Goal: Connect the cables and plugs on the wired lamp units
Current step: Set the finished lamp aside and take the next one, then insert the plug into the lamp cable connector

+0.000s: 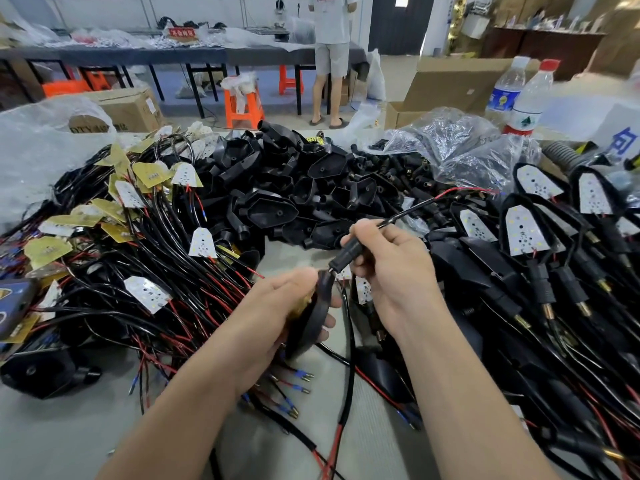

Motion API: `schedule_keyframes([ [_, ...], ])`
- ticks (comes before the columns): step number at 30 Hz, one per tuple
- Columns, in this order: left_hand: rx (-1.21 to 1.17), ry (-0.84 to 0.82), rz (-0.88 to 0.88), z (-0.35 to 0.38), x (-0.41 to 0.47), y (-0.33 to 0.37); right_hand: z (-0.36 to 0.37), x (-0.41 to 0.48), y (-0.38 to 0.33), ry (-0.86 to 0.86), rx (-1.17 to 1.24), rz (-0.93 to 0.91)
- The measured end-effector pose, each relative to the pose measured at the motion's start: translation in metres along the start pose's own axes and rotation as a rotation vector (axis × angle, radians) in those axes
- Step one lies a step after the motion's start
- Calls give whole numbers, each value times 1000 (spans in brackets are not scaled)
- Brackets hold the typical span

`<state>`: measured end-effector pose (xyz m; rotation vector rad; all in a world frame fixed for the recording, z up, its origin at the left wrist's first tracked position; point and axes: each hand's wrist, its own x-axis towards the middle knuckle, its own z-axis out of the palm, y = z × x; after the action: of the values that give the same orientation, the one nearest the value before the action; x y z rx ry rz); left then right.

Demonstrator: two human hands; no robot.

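Head view. Your left hand (277, 306) has its grip curled round a black lamp housing (317, 317), held on edge over the near middle of the counter (52, 427). Your right hand (388, 268) pinches a black plug sleeve (346, 252), its lower end right at the housing's top rim. The cable (415, 209) leaves the sleeve's far end and runs up to the right. Cannot tell whether the sleeve is seated (fingers hide the joint).

Progress, as a judgement: this unit is mid-assembly. On the right lies a stack of finished-looking units (526, 233), boards in housings and plugs on. On the left is a large tangle of bare LED boards (145, 258) on wires, and in the far middle a heap of empty housings (270, 209). Most of the work looks to be ahead of you.
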<state>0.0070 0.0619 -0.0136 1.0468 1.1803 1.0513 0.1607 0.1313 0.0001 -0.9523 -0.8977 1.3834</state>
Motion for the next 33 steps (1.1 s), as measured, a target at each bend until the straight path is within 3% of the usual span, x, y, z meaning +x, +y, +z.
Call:
schedule_keyframes([
  [3,-120,-27,-4,-3,-1,5,-2,2,0,21,60,-50],
  [10,-16,74,87,-6,-2,2,-2,0,1,-36,35,-45],
  [17,29,15,187,-11,-2,4,-8,-3,1,-241,20,13],
  [21,236,76,193,-16,0,3,-14,-4,2,-393,52,49],
  [25,118,59,88,-17,0,3,-13,-3,2,-435,72,98],
  [30,181,67,131,-15,-4,3,-10,-5,4,-356,20,50],
  [33,318,165,203,-15,-3,0,-10,-5,5,-310,21,46],
])
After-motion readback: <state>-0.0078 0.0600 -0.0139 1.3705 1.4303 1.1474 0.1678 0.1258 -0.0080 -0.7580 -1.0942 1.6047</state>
